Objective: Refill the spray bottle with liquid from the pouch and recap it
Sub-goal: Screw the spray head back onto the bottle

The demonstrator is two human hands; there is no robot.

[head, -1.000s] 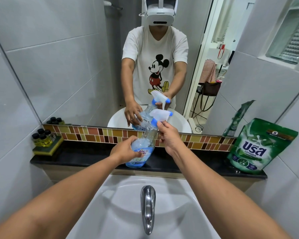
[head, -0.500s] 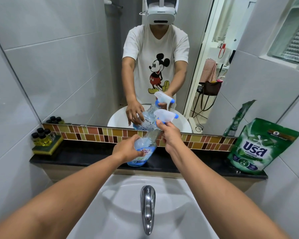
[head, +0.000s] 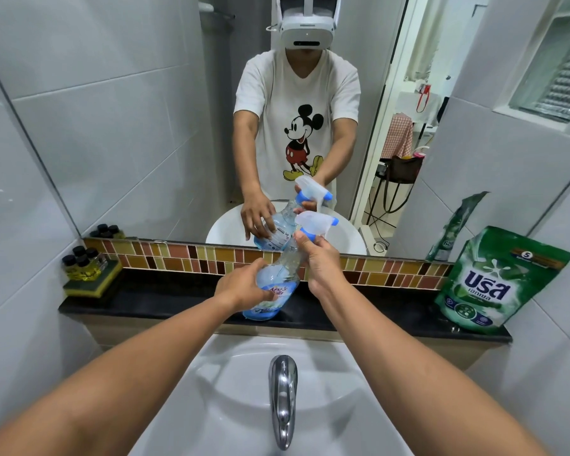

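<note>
**Q:** What is standing at the left end of the counter (head: 165, 297)?
**A:** Small dark-capped bottles (head: 83, 263) are sitting on a yellow sponge (head: 89, 286).
**Q:** Where is the spray bottle (head: 273, 291)?
**A:** It is leaning rightward over the counter's middle. The left hand (head: 241, 287) is wrapping its grip around the labelled body. The right hand (head: 320, 261) is pinching its grip on the blue collar (head: 308, 232) under the trigger head (head: 315, 222).
**Q:** And the pouch (head: 497, 281)?
**A:** It is standing at the counter's far right end, well apart from both hands.

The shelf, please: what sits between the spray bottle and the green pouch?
Only bare shelf shows from spray bottle to pouch in the head view; the right forearm hides part.
</note>
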